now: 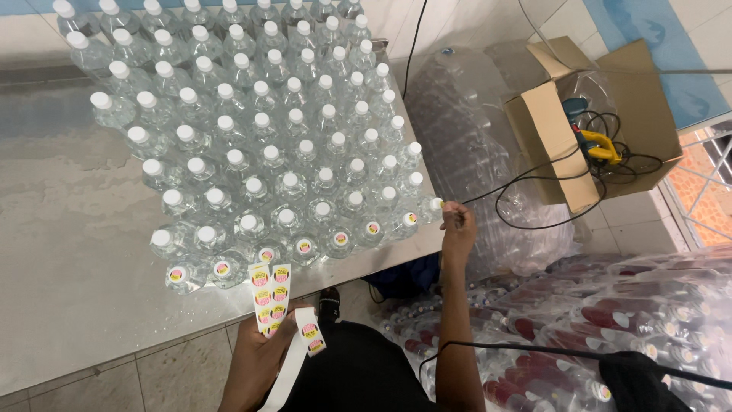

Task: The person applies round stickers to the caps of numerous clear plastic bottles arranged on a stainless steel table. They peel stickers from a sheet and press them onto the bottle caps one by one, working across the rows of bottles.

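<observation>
My right hand, grip pinched together at the capped corner bottle right of centre on the desk, is nearer it than my left hand, clamped on the sticker strips at bottom centre.

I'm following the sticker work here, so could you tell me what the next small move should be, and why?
Probably press the right hand down on the corner bottle cap it touches. The front-row caps beside it already carry round stickers, while that cap looks plain white. The left hand holds the sticker strips ready.
</observation>
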